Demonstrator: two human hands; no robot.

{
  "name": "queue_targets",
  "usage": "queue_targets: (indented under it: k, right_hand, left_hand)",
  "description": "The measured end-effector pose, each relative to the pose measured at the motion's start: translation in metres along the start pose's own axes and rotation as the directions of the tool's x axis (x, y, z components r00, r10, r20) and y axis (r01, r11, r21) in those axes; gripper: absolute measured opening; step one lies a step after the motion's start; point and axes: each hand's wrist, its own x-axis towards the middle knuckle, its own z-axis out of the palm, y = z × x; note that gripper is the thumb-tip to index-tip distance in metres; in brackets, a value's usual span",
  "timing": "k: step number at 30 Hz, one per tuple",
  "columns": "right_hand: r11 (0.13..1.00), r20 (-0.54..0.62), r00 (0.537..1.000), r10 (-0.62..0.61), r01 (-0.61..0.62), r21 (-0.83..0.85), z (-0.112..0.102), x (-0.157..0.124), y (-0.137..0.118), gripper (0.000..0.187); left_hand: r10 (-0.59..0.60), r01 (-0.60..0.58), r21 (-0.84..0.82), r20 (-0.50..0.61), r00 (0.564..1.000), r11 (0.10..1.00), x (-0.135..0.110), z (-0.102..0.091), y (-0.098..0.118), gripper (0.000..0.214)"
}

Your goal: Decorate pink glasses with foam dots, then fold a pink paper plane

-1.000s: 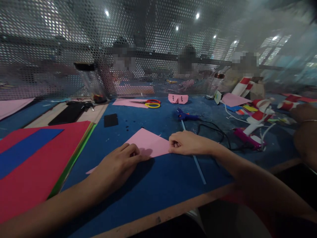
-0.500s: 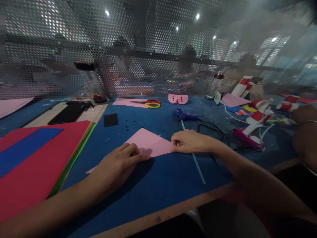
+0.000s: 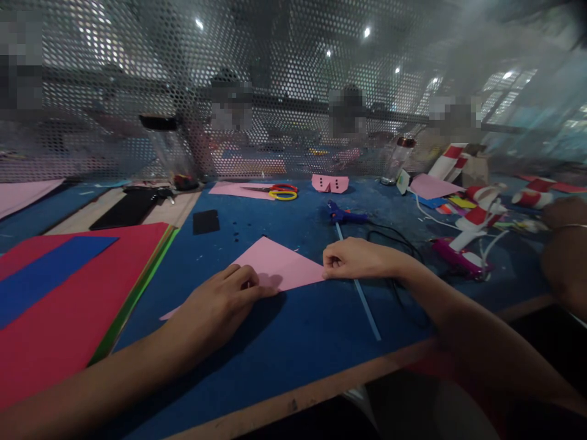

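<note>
Just plain pink paper (image 3: pixel 279 260) under left hand (image 3: pixel 224 299)

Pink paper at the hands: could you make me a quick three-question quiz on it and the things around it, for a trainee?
1. Which touches the right corner of the pink paper at the hands? A: left hand. B: right hand. C: neither.
2. True or false: the blue glue gun lies farther from the person than that paper.
3. Fill in: the scissors have one red handle and one ____ handle.

Key: 1. B; 2. True; 3. yellow.
</note>
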Motion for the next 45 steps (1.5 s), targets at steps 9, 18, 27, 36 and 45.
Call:
queue_targets:
  k: [9,18,27,36,45]
  right_hand:
    - [0.999,0.041,0.999,-0.035,0.034,0.029,-0.008,-0.006,-0.002,0.025]
    - [0.998,0.033,0.998,-0.056,0.056,0.004,-0.004,-0.003,0.0,0.014]
    - [0.999,0.047,0.998,-0.033,0.033,0.012,-0.006,-0.004,-0.001,0.014]
    - [1.0,0.057,0.998,-0.023,0.023,0.008,-0.007,-0.005,0.0,0.011]
    - [0.998,0.099,0.993,-0.067,0.066,0.011,-0.012,-0.007,0.002,0.025]
  left_hand:
    - [-0.005,0.005,0.004,0.017,1.0,1.0,-0.001,-0.001,0.001,0.039]
    - [-0.01,0.011,-0.016,0.016,1.0,1.0,0.0,-0.001,0.001,0.039]
    - [-0.002,0.002,-0.003,0.011,1.0,1.0,0.0,-0.003,0.002,0.039]
    - [-0.009,0.009,-0.009,0.013,1.0,1.0,0.0,0.0,0.0,0.039]
    - [-0.028,0.029,-0.024,0.03,0.999,0.999,-0.002,0.001,-0.002,0.04]
